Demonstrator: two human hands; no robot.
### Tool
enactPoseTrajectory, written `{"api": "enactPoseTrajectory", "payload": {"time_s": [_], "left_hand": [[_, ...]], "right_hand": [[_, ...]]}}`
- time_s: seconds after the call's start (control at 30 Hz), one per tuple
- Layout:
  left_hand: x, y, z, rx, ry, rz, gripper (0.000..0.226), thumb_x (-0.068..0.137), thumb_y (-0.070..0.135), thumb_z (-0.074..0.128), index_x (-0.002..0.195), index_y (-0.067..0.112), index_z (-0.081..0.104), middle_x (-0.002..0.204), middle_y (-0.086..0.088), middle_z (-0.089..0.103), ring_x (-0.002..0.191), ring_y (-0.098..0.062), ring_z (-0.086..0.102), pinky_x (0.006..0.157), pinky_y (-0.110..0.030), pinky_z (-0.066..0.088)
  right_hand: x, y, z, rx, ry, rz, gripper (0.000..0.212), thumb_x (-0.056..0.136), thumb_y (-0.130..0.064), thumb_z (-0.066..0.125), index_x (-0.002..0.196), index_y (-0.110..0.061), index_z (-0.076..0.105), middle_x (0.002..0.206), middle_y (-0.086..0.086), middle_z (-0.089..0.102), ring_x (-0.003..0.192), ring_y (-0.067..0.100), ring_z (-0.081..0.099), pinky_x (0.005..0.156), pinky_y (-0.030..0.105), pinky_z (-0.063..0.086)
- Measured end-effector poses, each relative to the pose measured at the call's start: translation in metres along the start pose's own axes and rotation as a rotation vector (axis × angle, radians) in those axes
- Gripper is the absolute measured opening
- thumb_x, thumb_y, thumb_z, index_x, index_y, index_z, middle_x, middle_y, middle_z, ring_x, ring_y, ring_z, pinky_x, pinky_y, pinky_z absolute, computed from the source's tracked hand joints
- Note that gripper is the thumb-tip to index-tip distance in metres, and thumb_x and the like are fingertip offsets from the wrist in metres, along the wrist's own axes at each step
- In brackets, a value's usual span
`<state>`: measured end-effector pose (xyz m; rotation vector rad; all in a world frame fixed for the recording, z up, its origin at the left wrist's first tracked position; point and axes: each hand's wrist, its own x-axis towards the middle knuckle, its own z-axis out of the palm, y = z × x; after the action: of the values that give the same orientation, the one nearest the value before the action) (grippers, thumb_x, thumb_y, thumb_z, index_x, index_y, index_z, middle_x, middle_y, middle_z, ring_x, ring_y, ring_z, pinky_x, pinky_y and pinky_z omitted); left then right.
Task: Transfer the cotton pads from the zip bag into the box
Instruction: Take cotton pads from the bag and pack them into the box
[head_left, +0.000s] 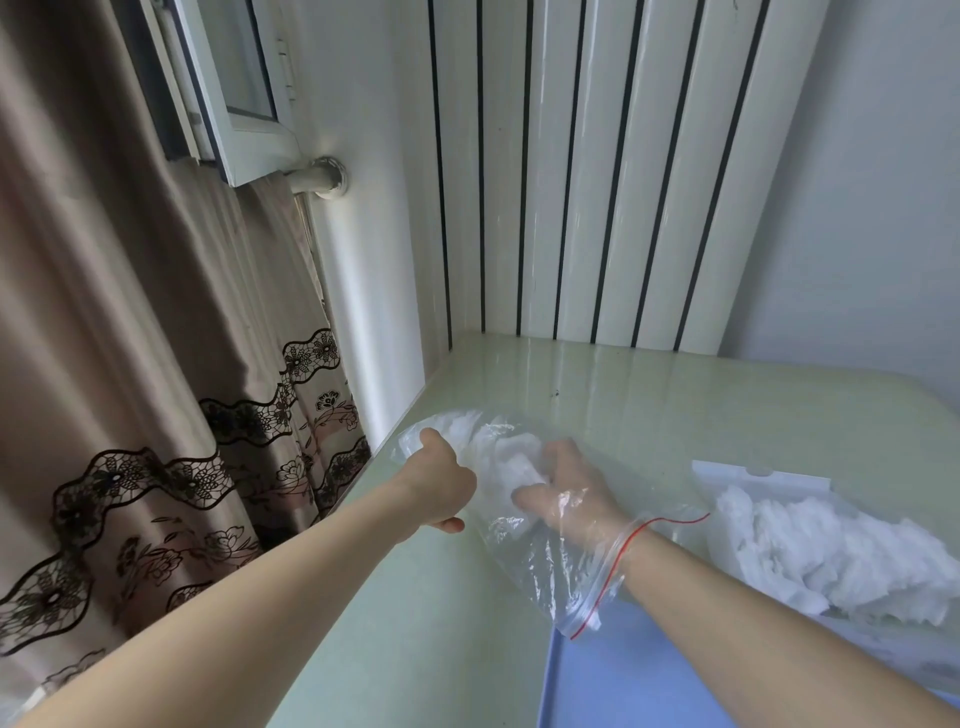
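Left hand (439, 480): fist gripping zip bag (524, 540) | right hand (571, 499): inside bag, fingers curled on cotton pads (511, 460)

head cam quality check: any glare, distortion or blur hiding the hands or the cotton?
Head view: wide-angle bends the wall slats and the curtain; soft glare streaks on the table; right hand hazed behind the crinkled zip bag; cotton nearly blown out, without edges; left hand clear; box cropped at the bottom edge.
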<state>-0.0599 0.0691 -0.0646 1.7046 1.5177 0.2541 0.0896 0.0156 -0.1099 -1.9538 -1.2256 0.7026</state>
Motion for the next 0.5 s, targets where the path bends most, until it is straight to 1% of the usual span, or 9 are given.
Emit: {"api": "enactPoseTrajectory", "payload": {"time_s": [0.07,0.13,0.2,0.23,0.3,0.37,0.43,0.47,0.5], "left_hand": [[-0.002,0.001,0.001,-0.003,0.002,0.0,0.05,0.101,0.016,0.033,0.147,0.007,0.017,0.147,-0.01,0.042,0.053,-0.014,0.062,0.056,-0.027,0.034],[-0.003,0.002,0.001,-0.006,0.003,0.0,0.045,0.102,0.016,0.032,0.144,0.006,0.02,0.132,-0.006,0.049,0.053,-0.014,0.062,0.055,-0.027,0.032],[-0.004,0.002,0.003,-0.015,-0.001,-0.004,0.042,0.102,0.016,0.031,0.142,0.006,0.022,0.112,0.0,0.047,0.057,-0.015,0.064,0.055,-0.027,0.03],[-0.004,0.002,0.003,-0.021,0.003,-0.014,0.04,0.103,0.016,0.03,0.141,0.005,0.023,0.104,0.002,0.046,0.061,-0.016,0.066,0.055,-0.027,0.029],[-0.003,0.001,0.004,-0.028,0.018,-0.028,0.037,0.104,0.016,0.028,0.139,0.004,0.026,0.09,0.005,0.043,0.065,-0.016,0.067,0.054,-0.027,0.026],[-0.001,0.001,0.005,-0.039,0.019,-0.04,0.033,0.105,0.017,0.026,0.135,0.004,0.03,0.088,0.004,0.042,0.072,-0.018,0.069,0.056,-0.027,0.026],[-0.001,0.0,0.005,-0.018,-0.006,-0.033,0.023,0.105,0.016,0.029,0.125,0.007,0.038,0.095,0.003,0.043,0.089,-0.023,0.071,0.062,-0.023,0.033],[0.001,0.0,0.006,-0.007,0.011,-0.006,0.023,0.104,0.013,0.034,0.124,0.004,0.039,0.101,0.001,0.045,0.088,-0.023,0.069,0.065,-0.021,0.039],[0.005,-0.002,0.006,-0.021,0.053,0.029,0.032,0.102,0.009,0.04,0.132,0.001,0.036,0.105,-0.004,0.047,0.079,-0.021,0.065,0.062,-0.019,0.045]], "right_hand": [[-0.004,-0.003,-0.004,0.004,-0.041,0.02,0.044,0.081,-0.015,0.071,0.119,-0.012,0.05,0.113,0.004,0.055,0.103,0.022,0.055,0.076,0.028,0.043],[-0.007,-0.002,-0.006,0.045,-0.067,0.0,0.029,0.082,-0.012,0.071,0.101,-0.028,0.055,0.104,-0.004,0.055,0.098,0.016,0.055,0.071,0.023,0.043],[-0.011,-0.002,-0.006,0.089,-0.08,-0.024,0.033,0.081,-0.011,0.07,0.084,-0.038,0.052,0.095,-0.011,0.056,0.089,0.011,0.057,0.065,0.014,0.042],[-0.012,-0.003,-0.005,0.095,-0.077,-0.022,0.033,0.08,-0.011,0.07,0.085,-0.038,0.054,0.094,-0.012,0.058,0.087,0.01,0.058,0.065,0.014,0.043],[-0.013,-0.003,-0.003,0.084,-0.085,0.019,0.03,0.078,-0.013,0.071,0.101,-0.03,0.062,0.098,-0.006,0.063,0.09,0.014,0.062,0.07,0.023,0.048],[-0.013,-0.002,-0.004,0.093,-0.096,0.054,0.035,0.075,-0.014,0.071,0.109,-0.019,0.066,0.097,-0.001,0.065,0.088,0.019,0.064,0.069,0.027,0.049],[-0.015,0.0,-0.007,0.124,-0.094,0.061,0.03,0.076,-0.011,0.071,0.104,-0.016,0.066,0.091,0.0,0.064,0.087,0.021,0.065,0.07,0.03,0.05],[-0.017,0.002,-0.01,0.138,-0.088,0.067,0.027,0.076,-0.01,0.071,0.101,-0.017,0.064,0.091,0.0,0.064,0.09,0.023,0.065,0.075,0.032,0.051],[-0.021,0.002,-0.013,0.149,-0.078,0.071,0.027,0.077,-0.008,0.071,0.1,-0.019,0.063,0.091,-0.001,0.064,0.093,0.024,0.066,0.079,0.033,0.052]]}}
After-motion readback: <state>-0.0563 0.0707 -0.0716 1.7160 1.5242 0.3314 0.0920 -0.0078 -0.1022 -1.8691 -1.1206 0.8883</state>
